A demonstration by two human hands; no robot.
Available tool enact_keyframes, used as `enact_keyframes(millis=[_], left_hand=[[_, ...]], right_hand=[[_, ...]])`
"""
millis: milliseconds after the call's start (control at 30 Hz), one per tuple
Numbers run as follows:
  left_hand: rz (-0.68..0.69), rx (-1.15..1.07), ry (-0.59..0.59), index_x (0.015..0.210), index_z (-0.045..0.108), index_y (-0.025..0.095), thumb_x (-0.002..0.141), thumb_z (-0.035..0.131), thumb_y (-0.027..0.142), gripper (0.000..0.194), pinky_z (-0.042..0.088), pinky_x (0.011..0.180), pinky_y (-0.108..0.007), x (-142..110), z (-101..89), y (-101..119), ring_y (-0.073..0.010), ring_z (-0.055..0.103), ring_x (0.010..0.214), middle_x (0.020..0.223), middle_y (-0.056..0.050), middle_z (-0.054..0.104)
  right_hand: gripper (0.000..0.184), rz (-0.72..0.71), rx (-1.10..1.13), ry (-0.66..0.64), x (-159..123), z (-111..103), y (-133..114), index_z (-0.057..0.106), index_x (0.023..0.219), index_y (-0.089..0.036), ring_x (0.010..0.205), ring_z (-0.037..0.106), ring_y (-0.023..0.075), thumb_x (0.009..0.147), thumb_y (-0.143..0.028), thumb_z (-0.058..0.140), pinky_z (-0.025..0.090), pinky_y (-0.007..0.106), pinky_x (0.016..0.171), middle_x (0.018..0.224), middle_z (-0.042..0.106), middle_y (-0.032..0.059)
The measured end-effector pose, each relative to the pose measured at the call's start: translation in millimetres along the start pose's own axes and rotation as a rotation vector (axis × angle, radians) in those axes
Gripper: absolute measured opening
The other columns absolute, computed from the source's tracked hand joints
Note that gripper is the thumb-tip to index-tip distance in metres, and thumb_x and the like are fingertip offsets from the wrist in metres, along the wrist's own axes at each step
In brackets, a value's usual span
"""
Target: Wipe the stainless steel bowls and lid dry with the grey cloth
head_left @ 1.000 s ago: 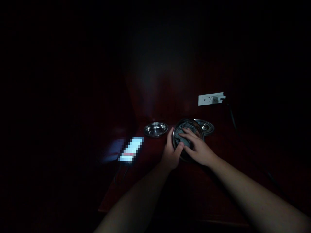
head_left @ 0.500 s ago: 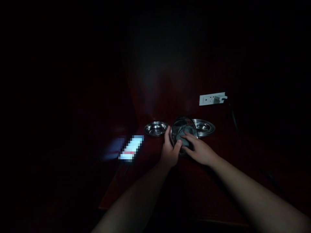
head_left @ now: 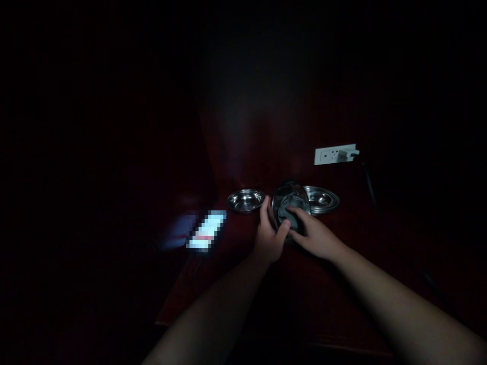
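A shiny metal bowl is tilted up with its inside turned toward me. My left hand is closed round its left side, fingers behind the wall and thumb over the near rim. Inside the bowl lies a greyish-green cloth. My right hand presses the cloth against the inner surface, its fingers bent over it. A shallow metal dish rests just left of the bowl. Behind and to the right sit stacked metal plates, partly covered by the bowl.
A lit phone, its screen blurred out, lies on the left of the dark red table with a cable below it. On the back wall is a white socket panel holding a plug, whose cable hangs down at right. Surroundings are very dark.
The bowl has turned slightly in my left hand, and my right fingers have shifted a little with the cloth. The whole view has drifted slightly.
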State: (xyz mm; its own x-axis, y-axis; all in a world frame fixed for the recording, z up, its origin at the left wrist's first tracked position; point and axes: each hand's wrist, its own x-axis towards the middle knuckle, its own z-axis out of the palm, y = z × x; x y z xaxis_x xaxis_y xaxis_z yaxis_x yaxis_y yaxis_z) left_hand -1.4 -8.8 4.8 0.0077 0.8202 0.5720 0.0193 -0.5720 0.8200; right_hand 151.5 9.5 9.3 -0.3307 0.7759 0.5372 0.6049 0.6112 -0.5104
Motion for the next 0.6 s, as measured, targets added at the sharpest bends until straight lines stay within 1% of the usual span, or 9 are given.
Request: enact_keyframes(millis=[233, 367, 600], left_hand=[[0.004, 0.013, 0.007, 0.146, 0.019, 0.023, 0.085, 0.057, 0.034, 0.073, 0.029, 0.112, -0.039, -0.1, 0.1, 0.0, -0.0237, 0.038, 0.134, 0.148, -0.009, 0.038], [0.002, 0.004, 0.008, 0.147, 0.018, 0.023, 0.085, 0.057, 0.034, 0.073, 0.03, 0.112, -0.039, -0.4, 0.1, 0.4, -0.0241, 0.039, 0.134, 0.147, -0.009, 0.038], [-0.003, -0.006, -0.024, 0.147, 0.017, 0.024, 0.085, 0.058, 0.032, 0.075, 0.03, 0.112, -0.04, -0.8, -0.1, 2.6, -0.024, 0.041, 0.132, 0.146, -0.009, 0.041]], right_hand=[[0.056, -0.03, 0.024, 0.029, -0.3, 1.6, 3.2, 0.045, 0.13, -0.019, 0.119, 0.053, 0.0267, 0.077, -0.029, 0.059, 0.042, 0.046, 0.102, 0.13, 0.054, 0.0135], [0.057, -0.029, 0.037, 0.04, -0.5, 1.3, 2.3, 0.043, 0.131, -0.02, 0.118, 0.054, 0.0261, 0.076, -0.029, 0.059, 0.042, 0.045, 0.101, 0.129, 0.055, 0.0126], [0.056, -0.056, 0.025, 0.071, 1.3, 0.6, -0.4, 0.043, 0.129, -0.018, 0.119, 0.052, 0.0266, 0.077, -0.031, 0.059, 0.041, 0.045, 0.103, 0.128, 0.054, 0.0131]])
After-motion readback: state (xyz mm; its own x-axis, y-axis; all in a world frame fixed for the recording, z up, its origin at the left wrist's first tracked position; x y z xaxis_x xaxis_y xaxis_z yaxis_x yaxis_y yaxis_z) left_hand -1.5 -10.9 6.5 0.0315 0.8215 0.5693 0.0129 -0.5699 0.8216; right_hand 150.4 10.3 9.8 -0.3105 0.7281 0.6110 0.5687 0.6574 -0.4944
